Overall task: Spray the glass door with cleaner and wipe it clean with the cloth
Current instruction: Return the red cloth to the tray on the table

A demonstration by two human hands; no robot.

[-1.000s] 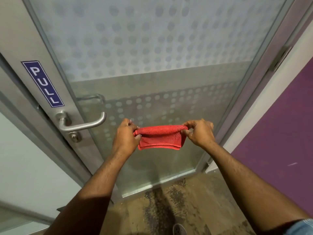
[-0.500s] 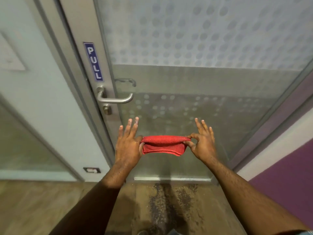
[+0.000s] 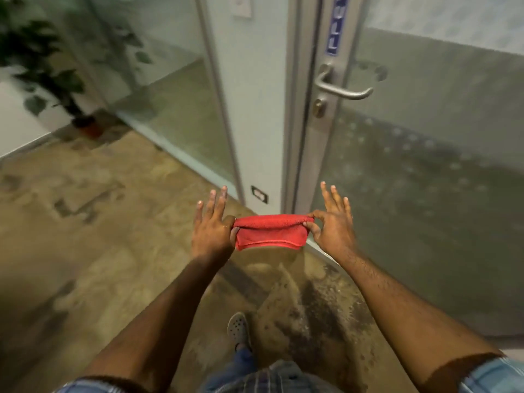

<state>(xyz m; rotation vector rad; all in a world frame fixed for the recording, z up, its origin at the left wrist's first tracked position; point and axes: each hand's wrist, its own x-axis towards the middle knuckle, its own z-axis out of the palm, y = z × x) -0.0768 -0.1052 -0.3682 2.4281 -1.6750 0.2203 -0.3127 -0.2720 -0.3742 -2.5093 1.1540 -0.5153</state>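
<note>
A folded red cloth (image 3: 270,232) hangs stretched between my two hands, low and in front of the door frame. My left hand (image 3: 211,229) pinches its left end with thumb and forefinger, the other fingers spread straight. My right hand (image 3: 333,226) pinches the right end the same way. The frosted, dotted glass door (image 3: 425,165) fills the right side, with a metal lever handle (image 3: 341,87) and a blue PULL label (image 3: 336,38) on its frame. No spray bottle is in view.
A fixed glass wall panel (image 3: 175,109) runs left of the door. A potted plant (image 3: 51,72) stands in the far left corner. The mottled brown floor (image 3: 99,222) spreads left; my grey shoe (image 3: 238,330) shows below the cloth.
The view has swung left and down, so the door has shifted right and the floor and plant have come into view. Both hands still hold the cloth; their free fingers have spread out.
</note>
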